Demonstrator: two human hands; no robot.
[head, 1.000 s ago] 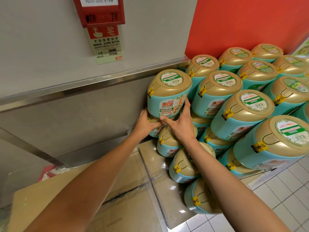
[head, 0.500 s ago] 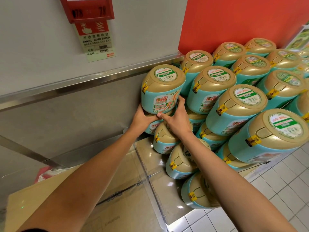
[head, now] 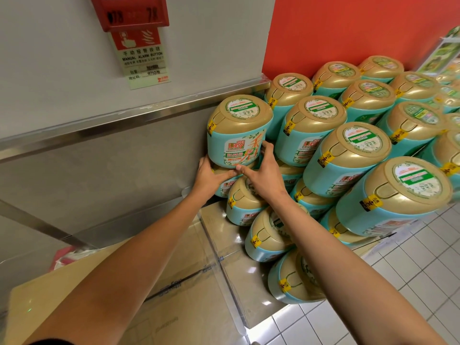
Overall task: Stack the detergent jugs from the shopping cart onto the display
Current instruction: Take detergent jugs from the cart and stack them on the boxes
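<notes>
Head view, reported left to right. Flattened brown cardboard sheet occupies the lower left corner; its right edge meets a transparent plastic panel along the left flank of the stack. Above, a grey wall carries a brushed steel rail rising to the right, with a red manual alarm box and its printed sign fixed over it. Open room lies over the cardboard, between the steel wall cladding and the stack; the left forearm crosses it.

Left hand grips the lower left edge of a teal plastic detergent jug with a gold top, thumb along its bottom rim, fingers hidden behind it. Right hand grips the lower right side of the same jug, fingers curled round its wall, thumb stretched along the bottom rim toward the left thumb. The jug sits at the left end of the top tier of the display of matching teal and gold jugs, over the gold top of a jug below; whether its full weight rests there cannot be told. Its left side is close to the cladding, its right side just beside the neighbouring jug. Red wall backs the display. White tiled floor lies open at the lower right.
</notes>
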